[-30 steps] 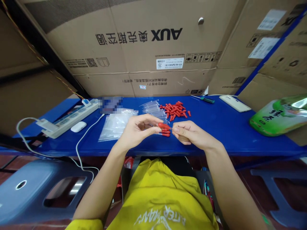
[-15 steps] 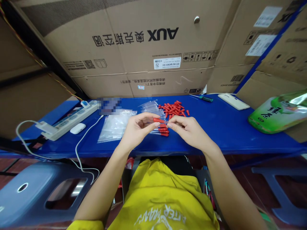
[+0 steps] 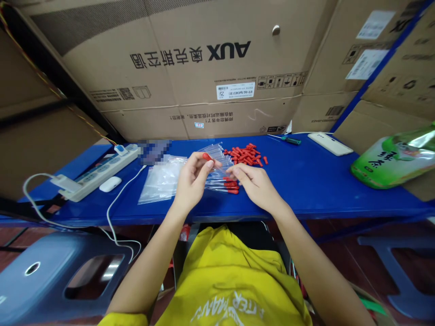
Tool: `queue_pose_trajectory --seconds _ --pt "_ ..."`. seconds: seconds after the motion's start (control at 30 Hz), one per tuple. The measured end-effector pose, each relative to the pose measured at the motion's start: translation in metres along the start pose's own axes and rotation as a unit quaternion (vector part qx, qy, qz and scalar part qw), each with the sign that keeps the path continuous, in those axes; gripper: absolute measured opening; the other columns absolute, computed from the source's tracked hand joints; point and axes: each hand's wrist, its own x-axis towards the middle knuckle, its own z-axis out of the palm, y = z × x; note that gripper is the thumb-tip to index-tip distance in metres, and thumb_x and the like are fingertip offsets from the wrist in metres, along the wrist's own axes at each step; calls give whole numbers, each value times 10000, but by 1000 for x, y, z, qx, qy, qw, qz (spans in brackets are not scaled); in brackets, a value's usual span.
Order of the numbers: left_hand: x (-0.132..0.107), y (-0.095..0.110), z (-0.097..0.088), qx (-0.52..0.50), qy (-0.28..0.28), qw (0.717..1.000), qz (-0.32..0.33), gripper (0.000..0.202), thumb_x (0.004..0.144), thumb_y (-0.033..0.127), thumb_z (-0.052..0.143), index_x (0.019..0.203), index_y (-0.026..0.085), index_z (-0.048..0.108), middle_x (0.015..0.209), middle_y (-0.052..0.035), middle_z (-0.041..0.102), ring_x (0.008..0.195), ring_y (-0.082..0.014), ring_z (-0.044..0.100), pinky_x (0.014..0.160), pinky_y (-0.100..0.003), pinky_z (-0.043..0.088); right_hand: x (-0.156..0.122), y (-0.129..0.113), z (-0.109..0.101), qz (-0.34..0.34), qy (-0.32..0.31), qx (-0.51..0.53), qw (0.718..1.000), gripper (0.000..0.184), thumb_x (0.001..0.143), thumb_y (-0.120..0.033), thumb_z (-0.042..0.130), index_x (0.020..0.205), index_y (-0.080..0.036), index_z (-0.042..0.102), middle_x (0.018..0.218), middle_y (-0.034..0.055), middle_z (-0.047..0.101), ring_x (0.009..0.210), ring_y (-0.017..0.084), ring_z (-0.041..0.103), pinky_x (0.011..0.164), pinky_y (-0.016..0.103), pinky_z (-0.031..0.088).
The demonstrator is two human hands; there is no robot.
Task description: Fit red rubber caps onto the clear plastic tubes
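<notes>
My left hand is closed on a dropper's red rubber bulb, gripped between thumb and fingers. From it a clear glass tube slants down to the right, slightly blurred. My right hand pinches the tube's other end with thumb and forefinger. Just beneath my hands, several droppers with red bulbs lie side by side on the blue table. Behind them is a spread of bare glass tubes, and to its right a heap of loose red bulbs.
Left of my hands lies a clear plastic bag. Farther left are a power strip, a white earphone case and a cable. A screwdriver, a phone and a green bottle are on the right. Cardboard stands behind.
The dropper has turned from nearly level to a slant, its bulb end shifting left and up in my left hand. My right hand has moved slightly left, holding the tube's end.
</notes>
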Motion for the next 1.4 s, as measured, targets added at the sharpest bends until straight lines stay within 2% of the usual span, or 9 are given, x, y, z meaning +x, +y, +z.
queue_pose_trajectory --seconds 0.07,0.17,0.33,0.43,0.57,0.87,1.0,1.13,1.4 --pt "1 -1 -5 119 5 992 46 217 996 407 685 1065 202 677 946 -39 755 886 -185 716 889 -329 559 3 9 -5 -2 50 -47 998 306 1093 -389 472 1088 -242 741 1114 41 794 1025 223 731 883 323 509" --pt "2 -6 -6 251 -53 962 94 181 988 384 699 1011 207 727 953 -38 767 881 -200 693 870 -348 532 6 25 -12 18 100 -138 985 249 1065 -351 513 1050 -238 734 1101 58 790 1013 255 715 899 367 508" --pt "0 -24 4 353 -166 916 100 96 995 265 674 1018 224 758 1027 -42 787 992 -249 659 898 -394 520 4 51 -13 57 63 -259 962 199 1021 -286 569 1111 -226 736 1147 95 750 1094 301 653 1005 448 479" --pt "-1 -34 8 361 -184 909 96 155 1010 220 626 1082 223 763 1077 -53 788 1012 -251 662 930 -413 525 2 54 -9 47 23 -280 958 266 1028 -272 563 1241 -229 717 1212 110 705 1160 304 621 1043 450 474" --pt "-1 -37 7 339 -175 920 88 193 1006 249 626 1153 224 748 1142 -66 777 1071 -265 668 960 -429 530 0 48 -3 35 -20 -304 952 335 1053 -247 511 1335 -240 691 1237 118 675 1193 306 598 1032 432 489" --pt "0 -39 4 295 -41 954 32 231 1040 274 534 1112 202 742 1112 -72 784 1003 -245 714 925 -379 537 1 42 5 38 -15 -357 933 196 1016 -214 595 1154 -243 731 1161 105 713 1150 308 594 930 410 510" --pt "0 -40 5 295 -53 954 29 222 1035 276 543 1085 198 745 1082 -65 787 967 -236 716 928 -371 533 3 41 5 55 -7 -352 934 81 996 -210 628 1036 -240 692 1087 81 747 1090 305 606 842 396 512" --pt "-1 -38 8 302 -69 949 55 220 1042 287 541 1106 199 732 1083 -66 780 1009 -238 707 948 -377 523 3 42 6 58 1 -333 941 79 979 -175 645 1013 -242 668 1067 57 767 1056 295 617 804 383 508" --pt "-5 -27 11 305 -141 934 119 240 1059 340 540 1187 219 704 1165 -79 738 1126 -261 642 1028 -418 493 4 55 -5 43 5 -334 942 86 976 -164 632 984 -218 698 1066 87 759 1073 300 622 916 411 506"
